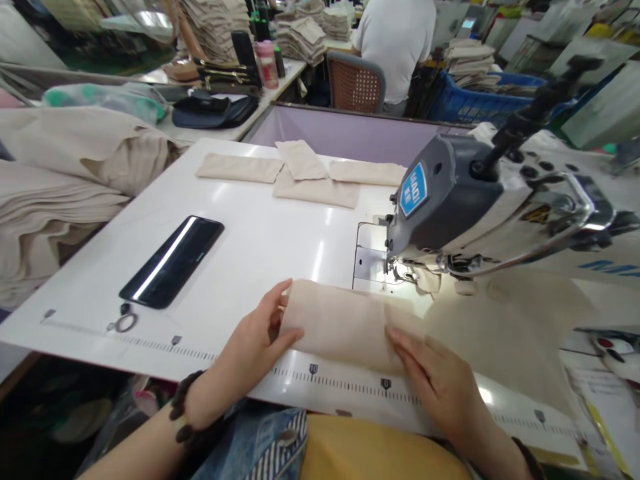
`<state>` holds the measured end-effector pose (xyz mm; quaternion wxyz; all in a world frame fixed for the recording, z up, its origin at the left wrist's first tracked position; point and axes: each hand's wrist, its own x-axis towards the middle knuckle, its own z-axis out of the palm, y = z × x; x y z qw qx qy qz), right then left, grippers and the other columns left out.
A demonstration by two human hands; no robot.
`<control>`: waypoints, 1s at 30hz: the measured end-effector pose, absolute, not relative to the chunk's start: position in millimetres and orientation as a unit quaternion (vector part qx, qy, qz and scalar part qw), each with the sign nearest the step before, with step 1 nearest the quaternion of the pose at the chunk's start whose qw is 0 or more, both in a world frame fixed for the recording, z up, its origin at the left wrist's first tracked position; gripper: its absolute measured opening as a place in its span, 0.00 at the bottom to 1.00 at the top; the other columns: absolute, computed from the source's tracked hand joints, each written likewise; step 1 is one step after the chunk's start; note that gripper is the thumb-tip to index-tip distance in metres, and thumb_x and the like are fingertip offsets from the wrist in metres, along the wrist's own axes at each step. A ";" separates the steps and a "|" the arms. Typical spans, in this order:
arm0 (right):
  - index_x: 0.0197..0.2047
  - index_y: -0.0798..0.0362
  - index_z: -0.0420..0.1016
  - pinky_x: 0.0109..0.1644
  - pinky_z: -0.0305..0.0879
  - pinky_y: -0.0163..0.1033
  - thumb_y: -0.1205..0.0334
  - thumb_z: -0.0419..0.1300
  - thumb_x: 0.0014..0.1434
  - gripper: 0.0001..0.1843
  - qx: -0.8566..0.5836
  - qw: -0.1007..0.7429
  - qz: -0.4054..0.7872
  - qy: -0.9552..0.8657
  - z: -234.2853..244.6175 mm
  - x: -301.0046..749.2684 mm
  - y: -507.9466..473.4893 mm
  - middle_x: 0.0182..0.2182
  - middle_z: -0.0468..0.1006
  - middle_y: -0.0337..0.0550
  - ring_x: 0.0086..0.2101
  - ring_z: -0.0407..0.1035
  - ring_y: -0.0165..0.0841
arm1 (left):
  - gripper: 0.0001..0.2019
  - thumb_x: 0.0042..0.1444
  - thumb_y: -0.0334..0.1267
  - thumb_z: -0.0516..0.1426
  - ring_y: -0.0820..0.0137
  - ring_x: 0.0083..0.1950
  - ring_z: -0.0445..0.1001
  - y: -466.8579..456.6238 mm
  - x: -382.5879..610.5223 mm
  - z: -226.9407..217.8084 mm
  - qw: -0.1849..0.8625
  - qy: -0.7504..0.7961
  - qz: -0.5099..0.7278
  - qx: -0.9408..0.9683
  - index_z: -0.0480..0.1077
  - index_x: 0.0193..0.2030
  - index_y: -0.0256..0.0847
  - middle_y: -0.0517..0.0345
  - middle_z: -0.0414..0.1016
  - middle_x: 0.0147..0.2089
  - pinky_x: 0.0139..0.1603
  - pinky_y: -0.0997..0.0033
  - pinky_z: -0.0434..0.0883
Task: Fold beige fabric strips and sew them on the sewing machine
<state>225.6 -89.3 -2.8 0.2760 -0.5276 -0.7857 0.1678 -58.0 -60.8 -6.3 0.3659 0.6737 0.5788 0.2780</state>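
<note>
A folded beige fabric piece (340,323) lies in front of the sewing machine (445,200), over the ruler marks near the table's front edge. My left hand (267,327) pinches its left end, thumb on top and fingers behind. At the right end, my right hand (435,377) grips the cloth with thumb and fingers close together. The needle and presser foot (395,267) stand just beyond the piece, apart from it. A larger beige cloth (505,340) lies flat under the machine arm, to the right of my right hand.
A black phone (173,261) with a ring strap lies on the white table (265,240) at left. Several beige fabric pieces (315,180) lie at the back. Stacked cloth (45,207) stands beside the left edge. Beyond the purple partition (350,133) sits a person in white (395,40).
</note>
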 end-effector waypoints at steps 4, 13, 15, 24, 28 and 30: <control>0.50 0.56 0.70 0.41 0.69 0.34 0.65 0.48 0.63 0.15 -0.514 0.275 0.119 -0.804 -1.1 225.9 -91.7 0.39 0.75 0.48 0.37 0.71 0.34 | 0.24 0.57 0.34 0.51 0.71 0.39 0.72 -62.5 -55.6 -3.8 0.294 0.537 0.267 0.744 0.54 0.61 0.41 0.52 0.68 0.47 0.42 0.70 0.72; 0.48 0.60 0.71 0.38 0.71 0.40 0.59 0.46 0.64 0.18 -0.548 0.240 0.098 -0.796 -5.9 220.8 -78.5 0.36 0.75 0.51 0.35 0.71 0.38 | 0.12 0.59 0.33 0.50 0.71 0.40 0.71 -61.2 -51.2 5.3 0.222 0.550 0.264 0.760 0.69 0.47 0.35 0.54 0.69 0.40 0.43 0.73 0.72; 0.48 0.59 0.72 0.39 0.71 0.41 0.58 0.46 0.64 0.19 -0.551 0.233 0.091 -0.796 -7.3 221.3 -79.6 0.37 0.75 0.52 0.36 0.71 0.39 | 0.12 0.59 0.33 0.50 0.71 0.38 0.71 -61.2 -50.0 5.5 0.225 0.552 0.257 0.761 0.69 0.47 0.35 0.54 0.69 0.39 0.41 0.73 0.72; 0.44 0.58 0.73 0.36 0.71 0.36 0.58 0.46 0.64 0.18 -0.534 0.234 0.069 -0.810 -4.0 222.9 -79.4 0.35 0.77 0.47 0.34 0.72 0.36 | 0.12 0.57 0.30 0.53 0.72 0.37 0.69 -56.9 -48.9 8.3 0.252 0.571 0.211 0.752 0.68 0.47 0.38 0.56 0.66 0.39 0.41 0.71 0.71; 0.42 0.56 0.74 0.34 0.70 0.34 0.57 0.46 0.65 0.18 -0.535 0.232 0.077 -0.809 -1.3 223.6 -78.7 0.33 0.76 0.45 0.32 0.72 0.33 | 0.12 0.56 0.29 0.54 0.71 0.38 0.69 -55.2 -49.1 9.0 0.262 0.571 0.194 0.753 0.68 0.48 0.37 0.56 0.66 0.40 0.42 0.69 0.71; 0.42 0.56 0.74 0.33 0.70 0.34 0.56 0.46 0.65 0.18 -0.537 0.230 0.076 -0.808 -1.5 224.4 -78.6 0.32 0.76 0.44 0.32 0.72 0.33 | 0.13 0.56 0.29 0.54 0.71 0.38 0.69 -54.5 -49.2 9.2 0.267 0.570 0.191 0.753 0.67 0.49 0.36 0.55 0.66 0.40 0.42 0.69 0.71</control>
